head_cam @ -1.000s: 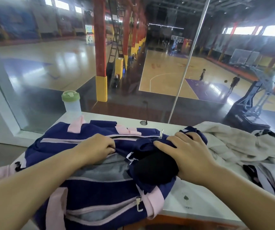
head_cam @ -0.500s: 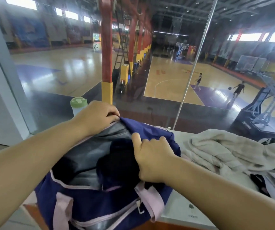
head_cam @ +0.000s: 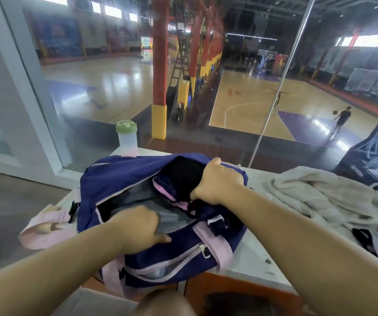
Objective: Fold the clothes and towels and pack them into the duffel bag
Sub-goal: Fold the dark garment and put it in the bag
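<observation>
Step in hand: packing. One navy-and-pink duffel bag (head_cam: 160, 254) sits unzipped on the white table (head_cam: 251, 254). Right hand (head_cam: 215, 183) is clamped on a black garment (head_cam: 181, 176), pushing it into the bag's right end. Left hand (head_cam: 140, 226) is closed on the near rim of the opening, holding it wide. Next move likely: seat garment flat, then fetch the one beige towel (head_cam: 320, 197) lying right of bag, unfolded. One green-lidded bottle (head_cam: 127, 137) behind.

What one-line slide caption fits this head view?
Both hands work a black garment into the open navy duffel bag; a beige towel waits alongside.
</observation>
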The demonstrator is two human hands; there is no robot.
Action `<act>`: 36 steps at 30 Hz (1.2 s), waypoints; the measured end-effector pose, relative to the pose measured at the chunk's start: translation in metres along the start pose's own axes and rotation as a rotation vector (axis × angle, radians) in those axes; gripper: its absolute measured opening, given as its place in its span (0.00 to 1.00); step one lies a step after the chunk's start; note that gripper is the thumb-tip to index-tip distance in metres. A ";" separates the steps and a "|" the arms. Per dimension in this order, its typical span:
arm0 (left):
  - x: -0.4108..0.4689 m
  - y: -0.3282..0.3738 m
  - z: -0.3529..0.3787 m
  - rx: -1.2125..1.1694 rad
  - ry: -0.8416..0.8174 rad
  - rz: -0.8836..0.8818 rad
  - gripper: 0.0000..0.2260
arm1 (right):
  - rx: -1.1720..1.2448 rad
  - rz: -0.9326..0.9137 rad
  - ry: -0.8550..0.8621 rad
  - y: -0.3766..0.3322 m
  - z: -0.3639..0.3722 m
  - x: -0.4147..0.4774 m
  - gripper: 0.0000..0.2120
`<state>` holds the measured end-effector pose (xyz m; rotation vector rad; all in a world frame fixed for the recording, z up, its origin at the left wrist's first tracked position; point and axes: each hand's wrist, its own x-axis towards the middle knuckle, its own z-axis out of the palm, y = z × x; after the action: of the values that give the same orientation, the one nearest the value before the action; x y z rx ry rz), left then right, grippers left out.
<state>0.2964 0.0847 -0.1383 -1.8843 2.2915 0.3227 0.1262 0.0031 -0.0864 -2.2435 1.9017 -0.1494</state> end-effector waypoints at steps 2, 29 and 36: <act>-0.004 0.002 0.004 -0.006 -0.077 -0.026 0.17 | 0.084 0.028 0.009 -0.004 -0.004 0.001 0.38; -0.032 -0.019 -0.059 -0.704 -0.095 0.401 0.10 | 0.747 0.175 -0.062 -0.038 0.009 0.012 0.35; -0.025 -0.030 -0.063 -0.722 -0.039 0.294 0.08 | -0.333 -0.593 0.033 0.001 -0.005 -0.014 0.27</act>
<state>0.3316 0.0866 -0.0732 -1.7344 2.6414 1.3649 0.1215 0.0166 -0.0807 -2.9885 1.2873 0.0536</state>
